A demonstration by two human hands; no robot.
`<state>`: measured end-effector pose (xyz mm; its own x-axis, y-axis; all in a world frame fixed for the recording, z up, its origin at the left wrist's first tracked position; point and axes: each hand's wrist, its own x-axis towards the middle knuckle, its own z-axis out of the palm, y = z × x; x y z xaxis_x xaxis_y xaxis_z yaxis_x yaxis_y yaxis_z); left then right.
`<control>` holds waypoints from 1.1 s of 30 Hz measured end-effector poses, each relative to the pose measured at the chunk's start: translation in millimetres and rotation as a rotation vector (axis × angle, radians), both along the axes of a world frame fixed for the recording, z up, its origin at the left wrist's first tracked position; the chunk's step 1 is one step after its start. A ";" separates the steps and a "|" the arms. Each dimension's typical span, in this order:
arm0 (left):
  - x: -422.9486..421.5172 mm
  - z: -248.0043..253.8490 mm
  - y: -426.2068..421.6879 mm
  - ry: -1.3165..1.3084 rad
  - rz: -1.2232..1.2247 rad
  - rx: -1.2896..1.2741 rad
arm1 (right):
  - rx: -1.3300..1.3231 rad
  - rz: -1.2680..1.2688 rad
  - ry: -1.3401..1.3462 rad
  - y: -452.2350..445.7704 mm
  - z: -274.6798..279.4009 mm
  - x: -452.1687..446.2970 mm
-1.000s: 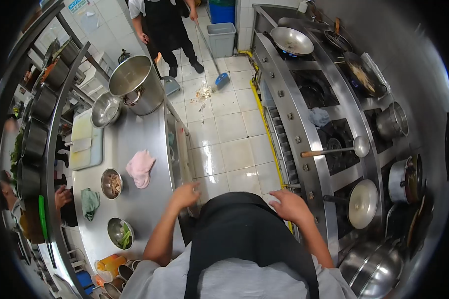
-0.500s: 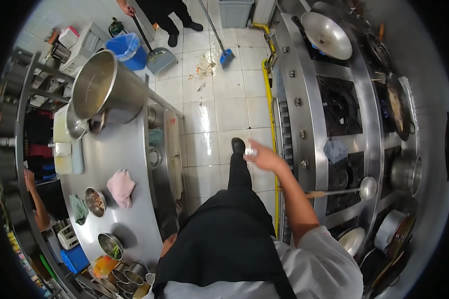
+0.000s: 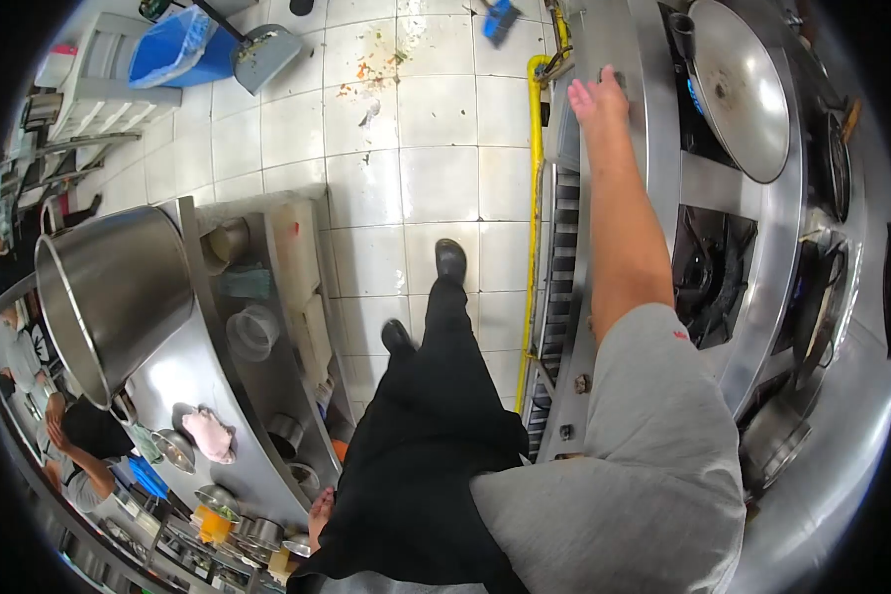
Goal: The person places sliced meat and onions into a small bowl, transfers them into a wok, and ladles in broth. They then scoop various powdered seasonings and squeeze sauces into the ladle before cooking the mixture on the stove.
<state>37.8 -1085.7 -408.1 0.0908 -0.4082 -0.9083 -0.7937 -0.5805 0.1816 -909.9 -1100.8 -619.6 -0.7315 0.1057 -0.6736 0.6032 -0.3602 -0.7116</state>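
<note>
One head-worn camera looks steeply down past the wearer's body, floor ahead.

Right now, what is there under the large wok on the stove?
Under the wok, what looks like blue flame shows at one edge; the wok covers the rest.

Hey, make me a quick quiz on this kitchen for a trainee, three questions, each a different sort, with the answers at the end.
1. Multiple choice: which of these lies on the steel counter?
A) a broom
B) a pink cloth
C) a black shoe

2. True or false: the person's right hand is closed around the handle of the wok.

3. Fill in the missing word: the pipe that runs along the front of the stove is ____.

Key: 1. B; 2. false; 3. yellow
</note>
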 end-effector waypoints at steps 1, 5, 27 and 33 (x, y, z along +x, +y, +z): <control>-3.1 -0.5 2.0 0.001 0.020 0.011 | -0.006 -0.057 -0.028 -6.1 -3.6 -9.4; -8.0 -3.8 14.8 -0.002 0.057 0.045 | 0.005 -0.230 -0.067 -12.8 -25.8 -32.9; -28.9 -4.0 25.8 0.076 0.359 0.139 | -0.064 -0.119 -0.020 -8.5 -34.4 -37.7; -26.6 -4.4 26.2 0.093 0.391 0.162 | -0.055 -0.129 0.013 -15.1 -25.5 -24.3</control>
<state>11.2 -1059.5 -412.5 0.1255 -0.2109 -0.9694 -0.4931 -0.8611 0.1235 -934.2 -1116.0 -645.1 -0.7229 0.1629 -0.6714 0.5400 -0.4730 -0.6962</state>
